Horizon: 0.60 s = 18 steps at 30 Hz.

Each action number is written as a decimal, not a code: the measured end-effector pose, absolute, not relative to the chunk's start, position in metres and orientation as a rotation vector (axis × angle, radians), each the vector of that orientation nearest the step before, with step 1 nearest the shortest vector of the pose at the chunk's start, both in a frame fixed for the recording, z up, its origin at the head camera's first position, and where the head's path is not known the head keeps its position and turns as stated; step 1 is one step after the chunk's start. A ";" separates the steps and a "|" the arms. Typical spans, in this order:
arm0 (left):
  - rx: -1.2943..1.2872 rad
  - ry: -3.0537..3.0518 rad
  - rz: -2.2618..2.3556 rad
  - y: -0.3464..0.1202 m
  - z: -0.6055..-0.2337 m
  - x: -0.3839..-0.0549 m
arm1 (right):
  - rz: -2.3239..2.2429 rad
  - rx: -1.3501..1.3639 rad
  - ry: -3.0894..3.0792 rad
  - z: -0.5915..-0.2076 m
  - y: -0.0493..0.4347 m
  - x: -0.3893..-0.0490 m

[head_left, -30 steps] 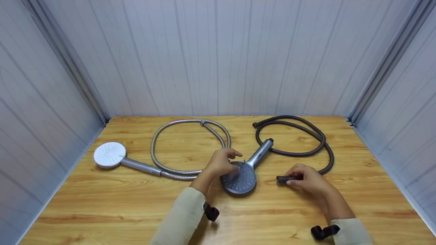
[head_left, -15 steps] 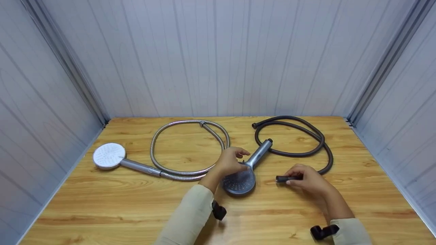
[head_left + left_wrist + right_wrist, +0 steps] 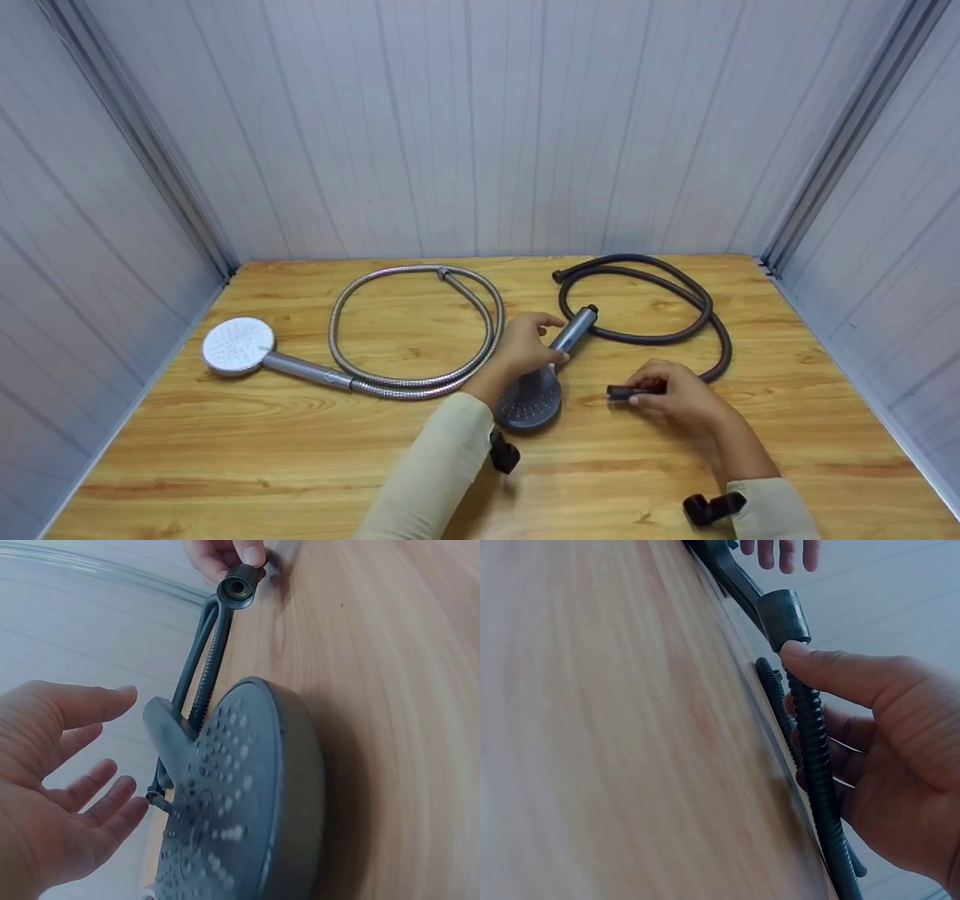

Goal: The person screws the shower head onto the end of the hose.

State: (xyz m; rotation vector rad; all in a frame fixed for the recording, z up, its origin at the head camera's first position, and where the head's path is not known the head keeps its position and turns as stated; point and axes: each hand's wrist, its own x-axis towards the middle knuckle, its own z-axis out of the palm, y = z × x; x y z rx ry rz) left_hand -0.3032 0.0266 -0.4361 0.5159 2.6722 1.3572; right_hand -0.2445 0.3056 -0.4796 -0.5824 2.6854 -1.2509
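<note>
A grey hand shower (image 3: 534, 409) lies on the wooden table, spray face up, its handle angled to the far right. My left hand (image 3: 519, 349) is over its neck and lower handle, fingers spread, thumb apart from the fingers. The left wrist view shows that hand (image 3: 45, 817) with nothing between its fingers, beside the hand shower's face. My right hand (image 3: 679, 399) pinches a black shower hose (image 3: 814, 742) between thumb and fingers, just behind its end connector (image 3: 784, 617). The connector's threaded opening (image 3: 238, 589) points left, towards the hand shower.
On the left lies a white-faced hand shower (image 3: 238, 345), joined to a coiled chrome hose (image 3: 334, 319). The black hose's other end nut (image 3: 558, 276) lies at the back. Ribbed light panels (image 3: 480, 135) enclose the table behind and at both sides.
My left hand has moved right and slightly away from me, from over the grey hand shower's spray face to its neck and handle. The right hand stays in place with the hose.
</note>
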 end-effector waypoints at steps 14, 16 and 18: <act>0.457 2.698 1.337 0.050 -0.441 -0.314 | -1.288 -0.565 2.670 -0.481 0.307 -0.244; 0.445 2.697 1.335 0.052 -0.444 -0.316 | -1.287 -0.559 2.669 -0.481 0.307 -0.244; 0.441 2.702 1.325 0.053 -0.447 -0.316 | -1.286 -0.552 2.667 -0.481 0.307 -0.244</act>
